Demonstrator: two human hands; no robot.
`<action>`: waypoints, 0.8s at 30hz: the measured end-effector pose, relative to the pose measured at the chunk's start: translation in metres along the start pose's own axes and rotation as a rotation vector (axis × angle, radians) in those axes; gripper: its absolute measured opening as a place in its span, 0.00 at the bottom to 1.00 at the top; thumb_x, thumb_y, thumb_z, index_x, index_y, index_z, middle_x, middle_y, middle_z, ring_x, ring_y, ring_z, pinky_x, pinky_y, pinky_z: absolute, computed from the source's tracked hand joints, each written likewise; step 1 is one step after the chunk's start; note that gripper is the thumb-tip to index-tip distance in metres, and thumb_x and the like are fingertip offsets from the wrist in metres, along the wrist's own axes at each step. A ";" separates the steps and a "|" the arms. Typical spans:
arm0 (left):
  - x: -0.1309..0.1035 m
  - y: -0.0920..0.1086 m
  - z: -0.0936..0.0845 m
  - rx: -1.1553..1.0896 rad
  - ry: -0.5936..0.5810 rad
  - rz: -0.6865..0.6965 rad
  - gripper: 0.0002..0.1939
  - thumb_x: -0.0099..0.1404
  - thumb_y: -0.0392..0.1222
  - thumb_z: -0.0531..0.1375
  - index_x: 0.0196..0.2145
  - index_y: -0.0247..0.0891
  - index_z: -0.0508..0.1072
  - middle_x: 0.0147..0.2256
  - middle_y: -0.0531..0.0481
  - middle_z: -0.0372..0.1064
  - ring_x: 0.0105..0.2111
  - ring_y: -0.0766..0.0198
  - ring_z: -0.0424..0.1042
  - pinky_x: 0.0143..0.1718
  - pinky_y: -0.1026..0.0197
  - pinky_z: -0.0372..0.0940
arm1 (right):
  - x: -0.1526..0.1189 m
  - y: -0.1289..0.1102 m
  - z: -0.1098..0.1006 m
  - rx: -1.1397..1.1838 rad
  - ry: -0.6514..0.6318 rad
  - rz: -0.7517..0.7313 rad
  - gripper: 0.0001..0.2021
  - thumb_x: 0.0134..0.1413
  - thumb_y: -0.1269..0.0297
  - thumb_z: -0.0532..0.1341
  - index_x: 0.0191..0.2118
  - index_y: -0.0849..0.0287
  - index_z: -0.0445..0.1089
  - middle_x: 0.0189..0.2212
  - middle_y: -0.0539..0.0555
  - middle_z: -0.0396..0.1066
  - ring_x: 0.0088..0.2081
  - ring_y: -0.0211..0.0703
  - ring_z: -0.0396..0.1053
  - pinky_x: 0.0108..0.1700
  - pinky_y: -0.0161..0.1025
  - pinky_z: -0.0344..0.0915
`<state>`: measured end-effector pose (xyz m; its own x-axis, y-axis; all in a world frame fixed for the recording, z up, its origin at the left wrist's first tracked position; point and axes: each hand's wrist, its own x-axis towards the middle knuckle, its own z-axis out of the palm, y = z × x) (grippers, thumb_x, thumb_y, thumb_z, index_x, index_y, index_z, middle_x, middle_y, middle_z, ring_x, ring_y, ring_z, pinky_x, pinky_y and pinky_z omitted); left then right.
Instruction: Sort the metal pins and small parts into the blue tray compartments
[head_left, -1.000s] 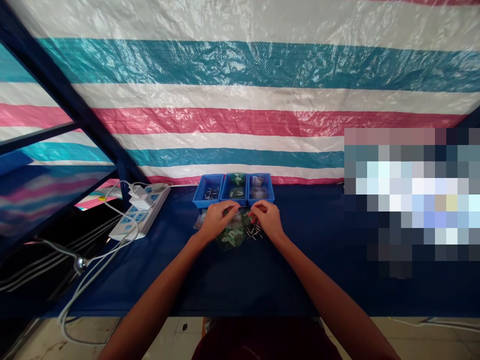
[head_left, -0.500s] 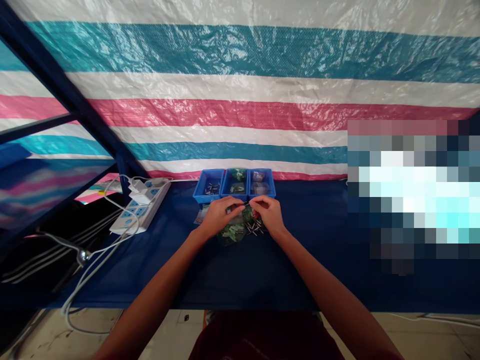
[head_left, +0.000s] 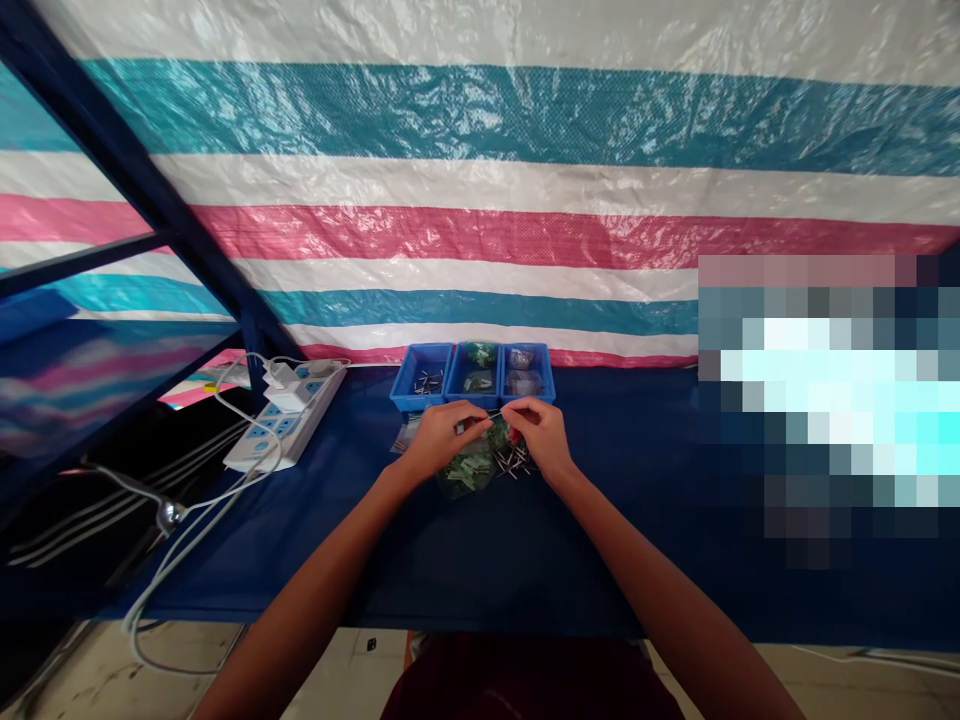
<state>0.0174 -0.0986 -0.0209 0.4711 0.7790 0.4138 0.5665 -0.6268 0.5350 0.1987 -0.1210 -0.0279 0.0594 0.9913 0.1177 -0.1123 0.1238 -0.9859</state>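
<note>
Between my left hand (head_left: 448, 434) and my right hand (head_left: 538, 430) is a thin metal pin (head_left: 494, 414), pinched at its ends by the fingertips of both. Below the hands lies a clear plastic bag (head_left: 468, 472) with greenish pieces in it. Loose metal pins (head_left: 514, 460) are scattered beside the bag, under my right hand. A small red thing shows at the right fingers, too small to name. Behind the hands stand three blue bins: the left bin (head_left: 405, 384) holds loose metal pieces, the middle bin (head_left: 454, 388) and right bin (head_left: 550, 385) hold small bags.
On the left of the blue table (head_left: 495, 570) is a white power strip (head_left: 300, 425) with plugs and white cables (head_left: 169, 560). Another small bag (head_left: 403, 434) lies left of my left hand. A striped sheet (head_left: 480, 235) hangs behind. The right side is pixelated.
The pin between my fingertips shows more plainly now, and the fingers have shifted slightly around it. The whole view has moved a little; the bins and bags keep their places on the table.
</note>
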 end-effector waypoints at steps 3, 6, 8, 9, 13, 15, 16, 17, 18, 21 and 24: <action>0.001 0.001 -0.001 0.003 0.002 -0.003 0.13 0.67 0.49 0.57 0.35 0.39 0.77 0.31 0.49 0.76 0.27 0.65 0.71 0.31 0.64 0.64 | 0.000 0.000 0.000 -0.008 0.003 -0.002 0.10 0.44 0.56 0.65 0.27 0.58 0.72 0.16 0.47 0.65 0.20 0.39 0.64 0.24 0.37 0.63; 0.001 0.003 -0.002 -0.002 0.009 -0.002 0.13 0.67 0.49 0.57 0.34 0.38 0.77 0.30 0.49 0.75 0.27 0.65 0.70 0.31 0.64 0.63 | 0.000 0.001 -0.001 -0.020 -0.004 -0.007 0.11 0.44 0.55 0.65 0.28 0.57 0.72 0.18 0.48 0.67 0.20 0.39 0.65 0.24 0.37 0.64; 0.001 0.004 -0.002 -0.008 0.014 -0.002 0.13 0.67 0.48 0.57 0.34 0.38 0.77 0.30 0.49 0.75 0.27 0.65 0.70 0.30 0.65 0.63 | 0.000 0.001 -0.001 -0.027 -0.009 -0.008 0.11 0.45 0.55 0.65 0.28 0.57 0.72 0.19 0.48 0.68 0.21 0.39 0.65 0.25 0.37 0.64; 0.001 0.004 -0.003 -0.010 0.015 -0.004 0.13 0.67 0.48 0.57 0.34 0.38 0.77 0.30 0.49 0.75 0.27 0.65 0.70 0.30 0.65 0.63 | 0.000 0.001 -0.001 -0.029 -0.010 -0.009 0.11 0.45 0.55 0.65 0.28 0.57 0.72 0.20 0.48 0.69 0.20 0.39 0.65 0.25 0.37 0.64; 0.001 0.004 -0.003 -0.006 0.017 0.005 0.13 0.68 0.48 0.57 0.34 0.37 0.77 0.30 0.49 0.75 0.27 0.65 0.70 0.30 0.65 0.63 | 0.000 0.001 -0.001 -0.035 -0.009 -0.009 0.10 0.45 0.56 0.65 0.28 0.58 0.71 0.18 0.48 0.67 0.20 0.39 0.65 0.24 0.37 0.64; 0.001 0.004 -0.003 0.003 0.015 0.015 0.14 0.68 0.48 0.57 0.34 0.37 0.76 0.30 0.50 0.75 0.27 0.66 0.70 0.29 0.66 0.63 | 0.000 0.001 -0.001 -0.039 -0.009 -0.007 0.10 0.45 0.56 0.65 0.28 0.58 0.71 0.18 0.47 0.66 0.20 0.39 0.65 0.24 0.37 0.64; 0.001 0.004 -0.003 0.008 0.016 0.019 0.14 0.68 0.48 0.56 0.34 0.37 0.76 0.30 0.50 0.75 0.27 0.66 0.70 0.29 0.66 0.63 | 0.000 0.001 -0.001 -0.040 -0.012 -0.006 0.10 0.45 0.56 0.65 0.28 0.58 0.71 0.17 0.47 0.66 0.20 0.39 0.65 0.24 0.37 0.64; 0.001 0.004 -0.003 0.014 0.019 0.024 0.14 0.68 0.48 0.56 0.34 0.37 0.76 0.30 0.50 0.75 0.27 0.67 0.70 0.29 0.66 0.63 | 0.000 0.001 -0.001 -0.038 -0.014 -0.006 0.10 0.45 0.56 0.65 0.28 0.58 0.71 0.17 0.47 0.66 0.20 0.39 0.65 0.24 0.37 0.64; 0.001 0.005 -0.003 0.019 0.022 0.029 0.14 0.68 0.48 0.56 0.33 0.37 0.76 0.30 0.50 0.75 0.26 0.67 0.70 0.29 0.66 0.63 | 0.001 0.002 -0.002 -0.034 -0.016 -0.008 0.10 0.45 0.56 0.65 0.28 0.58 0.71 0.17 0.47 0.66 0.20 0.39 0.65 0.24 0.37 0.64; 0.001 0.004 -0.003 0.027 0.032 0.042 0.14 0.69 0.48 0.56 0.33 0.37 0.76 0.29 0.50 0.75 0.26 0.67 0.70 0.29 0.66 0.63 | 0.001 0.003 -0.002 -0.024 -0.018 -0.017 0.09 0.46 0.57 0.65 0.28 0.58 0.72 0.18 0.47 0.66 0.20 0.38 0.64 0.24 0.36 0.64; 0.001 0.004 -0.003 0.031 0.034 0.047 0.14 0.69 0.48 0.56 0.34 0.37 0.76 0.29 0.50 0.75 0.26 0.67 0.70 0.28 0.66 0.63 | 0.001 0.005 -0.002 -0.032 -0.022 -0.026 0.09 0.46 0.57 0.65 0.29 0.58 0.72 0.20 0.48 0.67 0.20 0.39 0.65 0.24 0.36 0.64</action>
<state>0.0184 -0.1003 -0.0157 0.4748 0.7486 0.4629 0.5652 -0.6625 0.4916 0.2000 -0.1198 -0.0326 0.0404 0.9885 0.1459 -0.0794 0.1488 -0.9857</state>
